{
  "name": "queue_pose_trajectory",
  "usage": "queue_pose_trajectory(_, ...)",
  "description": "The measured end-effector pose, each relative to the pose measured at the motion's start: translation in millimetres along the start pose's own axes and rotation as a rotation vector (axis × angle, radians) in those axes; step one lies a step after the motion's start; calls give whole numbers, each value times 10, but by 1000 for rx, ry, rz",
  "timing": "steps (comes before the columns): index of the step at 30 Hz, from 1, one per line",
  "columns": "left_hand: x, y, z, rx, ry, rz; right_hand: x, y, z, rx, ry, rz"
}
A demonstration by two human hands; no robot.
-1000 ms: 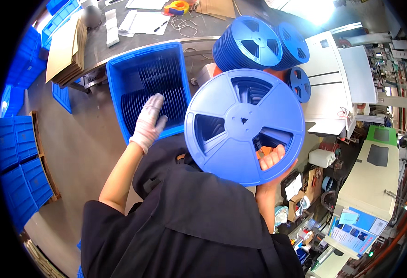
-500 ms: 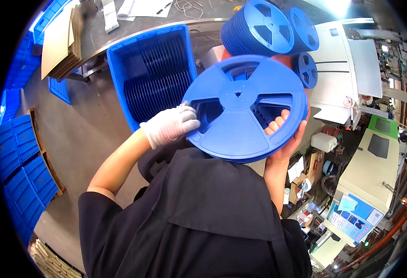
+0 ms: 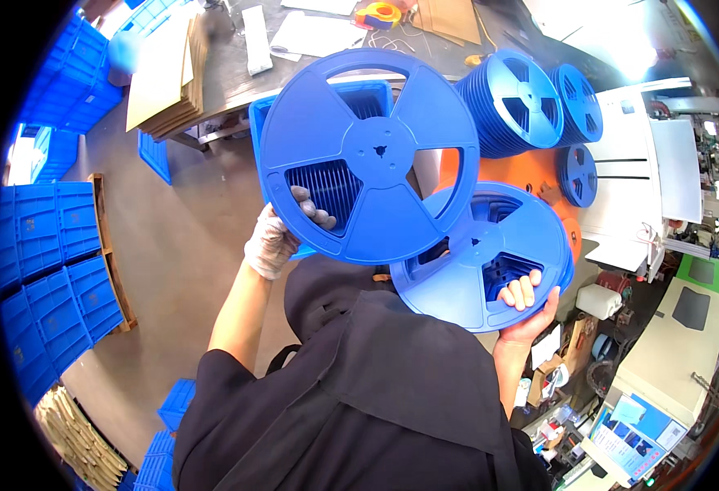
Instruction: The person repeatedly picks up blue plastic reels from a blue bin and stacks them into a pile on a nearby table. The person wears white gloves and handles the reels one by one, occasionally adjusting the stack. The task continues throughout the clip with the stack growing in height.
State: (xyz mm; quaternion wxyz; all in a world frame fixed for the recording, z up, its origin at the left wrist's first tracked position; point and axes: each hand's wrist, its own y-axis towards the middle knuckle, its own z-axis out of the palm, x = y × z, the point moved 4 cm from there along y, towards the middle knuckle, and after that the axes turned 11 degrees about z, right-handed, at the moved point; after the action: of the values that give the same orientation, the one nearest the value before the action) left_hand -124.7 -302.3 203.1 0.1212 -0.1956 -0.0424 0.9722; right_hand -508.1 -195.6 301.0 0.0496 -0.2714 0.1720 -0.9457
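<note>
Beside the one table [image 3: 233,78], one bin [image 3: 257,119] stands partly hidden, its discs [image 3: 327,186] too crowded to count. Three piles [image 3: 513,106] of blue rise to the right. Half a second ago the left hand [image 3: 271,239] was at the edge of the held stack [image 3: 498,243]; now it grips one reel [image 3: 396,155] by the rim, raised before the bin. The bare right hand [image 3: 530,307] clasps the stack.

Spoked reels [image 3: 377,168]: smooth plastic, soft sheen. Glove [image 3: 266,249]: matt cloth. Cardboard sheets [image 3: 160,85]: matt. Pallet [image 3: 102,214]: bare, matt wood.
</note>
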Motion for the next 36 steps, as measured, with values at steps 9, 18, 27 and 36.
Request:
queue_pose_trajectory(9, -12, 69, -167, 62, -149, 55, -22, -111, -23, 111, 33, -56)
queue_pose_trajectory(18, -547, 272, 479, 186, 204, 132, 20, -144, 34, 397, 122, -225)
queue_pose_trajectory(27, 97, 21, -150, -31, 794, 237, 66, -13, 268, 478, 224, -225)
queue_pose_trajectory(36, 569, 51, 943, 1180, 1582, 659, 22, 209, 336, 315, 293, -35)
